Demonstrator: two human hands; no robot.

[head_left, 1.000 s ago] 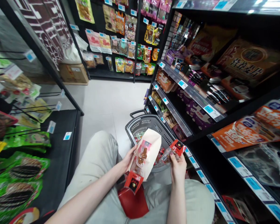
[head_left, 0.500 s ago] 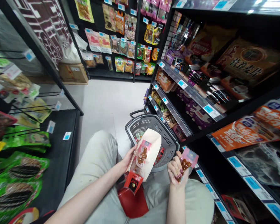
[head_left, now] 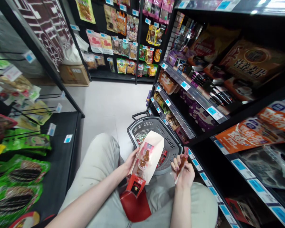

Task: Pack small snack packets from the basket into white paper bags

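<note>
My left hand [head_left: 132,162] grips the side of an opened paper box [head_left: 156,144] with a cream inside, tilted over my lap. Inside it lies a small snack packet [head_left: 145,155], pink at the top and clear over glossy brown food. A red piece with a black label [head_left: 136,185] shows at the box's lower end, above a dark red panel [head_left: 136,205] between my legs. To the right of the box, my right hand [head_left: 185,175] is closed on a similar snack packet [head_left: 181,165], now seen nearly edge-on and partly hidden by the fingers.
Beyond the box, a grey shopping basket [head_left: 173,142] stands on the floor with several packets in it. Shelves [head_left: 190,91] of packaged goods rise close on the right. A black rack [head_left: 64,152] with green bags stands at the left, and a cardboard box [head_left: 74,75] sits farther back.
My right hand has turned, so the snack packet in it has gone from facing me to nearly edge-on. The left hand and the paper box have stayed in place.
</note>
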